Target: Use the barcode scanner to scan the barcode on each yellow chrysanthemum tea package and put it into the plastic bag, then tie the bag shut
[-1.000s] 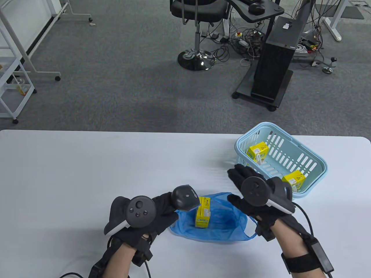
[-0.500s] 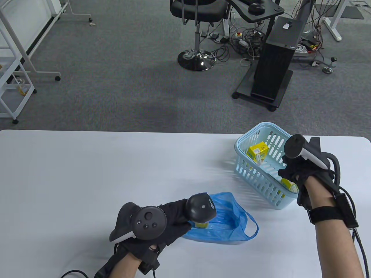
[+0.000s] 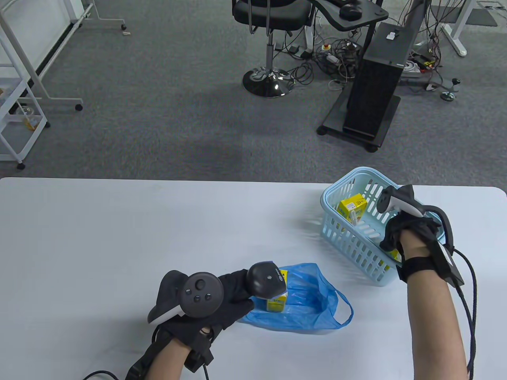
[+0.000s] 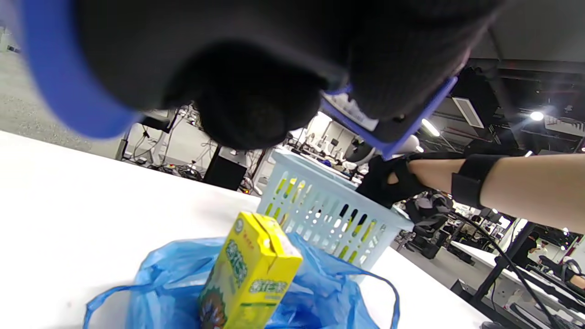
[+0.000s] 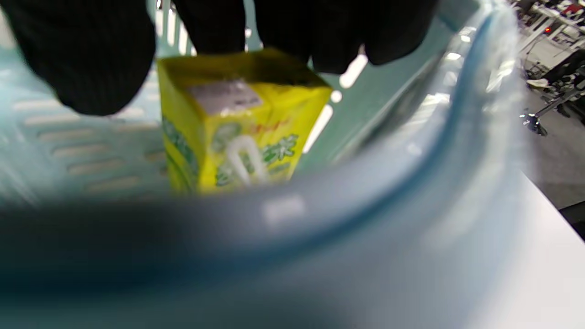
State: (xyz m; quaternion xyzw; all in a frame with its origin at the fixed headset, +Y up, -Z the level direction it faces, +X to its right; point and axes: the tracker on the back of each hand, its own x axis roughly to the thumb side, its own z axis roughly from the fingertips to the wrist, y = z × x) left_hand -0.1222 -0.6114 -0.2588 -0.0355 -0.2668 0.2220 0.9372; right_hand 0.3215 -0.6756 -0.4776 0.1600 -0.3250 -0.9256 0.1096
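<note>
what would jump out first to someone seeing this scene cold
Probably the bright yellow tea package standing upright on the crumpled blue plastic bag near the table's front edge, with the left hand holding the barcode scanner beside it. Next, the right hand reaching into the light blue basket at the right.

Basket (image 3: 348, 245) walls hem the right hand (image 3: 400, 233); bare counter (image 3: 119, 229) lies open left of the bag (image 3: 313, 301).
</note>
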